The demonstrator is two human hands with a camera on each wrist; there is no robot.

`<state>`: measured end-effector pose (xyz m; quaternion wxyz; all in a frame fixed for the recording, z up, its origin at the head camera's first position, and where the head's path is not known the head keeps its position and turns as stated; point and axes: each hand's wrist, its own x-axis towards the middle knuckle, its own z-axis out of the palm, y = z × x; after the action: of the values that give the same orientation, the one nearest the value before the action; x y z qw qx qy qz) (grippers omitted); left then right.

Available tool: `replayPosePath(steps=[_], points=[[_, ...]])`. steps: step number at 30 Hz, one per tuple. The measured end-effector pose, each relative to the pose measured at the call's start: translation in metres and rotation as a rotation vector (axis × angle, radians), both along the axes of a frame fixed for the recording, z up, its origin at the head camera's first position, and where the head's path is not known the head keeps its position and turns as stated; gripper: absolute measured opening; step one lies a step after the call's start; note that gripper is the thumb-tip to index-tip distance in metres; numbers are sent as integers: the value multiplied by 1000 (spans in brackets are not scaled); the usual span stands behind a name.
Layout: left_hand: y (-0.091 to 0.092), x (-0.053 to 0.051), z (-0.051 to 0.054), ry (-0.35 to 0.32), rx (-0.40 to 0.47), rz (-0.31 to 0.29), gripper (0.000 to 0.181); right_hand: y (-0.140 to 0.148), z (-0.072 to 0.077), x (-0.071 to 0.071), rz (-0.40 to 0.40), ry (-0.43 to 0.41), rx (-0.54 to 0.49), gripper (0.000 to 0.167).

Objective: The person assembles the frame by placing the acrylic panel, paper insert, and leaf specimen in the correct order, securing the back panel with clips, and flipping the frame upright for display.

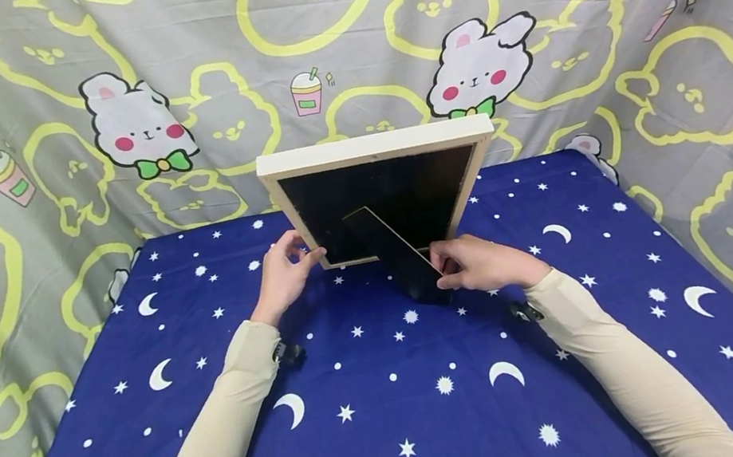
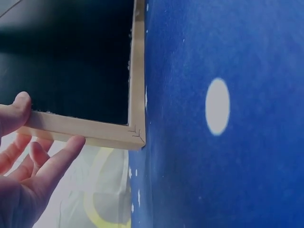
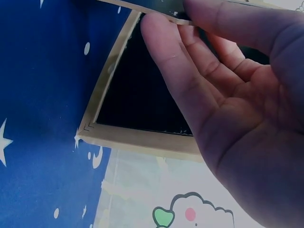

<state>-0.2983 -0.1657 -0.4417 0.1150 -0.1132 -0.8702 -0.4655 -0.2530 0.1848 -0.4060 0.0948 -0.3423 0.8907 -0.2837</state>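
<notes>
A picture frame with a pale wooden border (image 1: 373,148) and a black back (image 1: 311,201) stands on the table, its back toward me. From that back a black easel leg (image 1: 395,256) slants down to the right. My left hand (image 1: 282,271) holds the frame's lower left side; in the left wrist view the thumb lies on the inner side of the wooden border (image 2: 80,127) and the fingers are at its outer side. My right hand (image 1: 484,261) pinches the leg near its lower end between thumb and fingers, also seen in the right wrist view. The frame's front is hidden.
A dark blue cloth (image 1: 383,412) with white stars and moons covers the table. Behind and at both sides hangs a grey curtain (image 1: 374,57) with yellow outlines and rabbit faces. Small dark devices sit at both wrists.
</notes>
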Motion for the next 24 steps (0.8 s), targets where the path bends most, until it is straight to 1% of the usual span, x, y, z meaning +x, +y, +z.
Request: replayPosePath(steps=[3, 9, 17, 21, 24], points=[[2, 1, 0, 2, 13, 3, 28, -1, 0, 1, 1, -15, -8, 19], [3, 3, 0, 24, 5, 11, 26, -2, 0, 2, 0, -40, 1, 21], [3, 3, 1, 27, 12, -5, 27, -1, 0, 2, 5, -67, -1, 20], [2, 2, 0, 5, 14, -17, 27, 1, 0, 1, 21, -63, 7, 18], [0, 1, 1, -13, 17, -37, 27, 4, 5, 3, 37, -77, 2, 18]])
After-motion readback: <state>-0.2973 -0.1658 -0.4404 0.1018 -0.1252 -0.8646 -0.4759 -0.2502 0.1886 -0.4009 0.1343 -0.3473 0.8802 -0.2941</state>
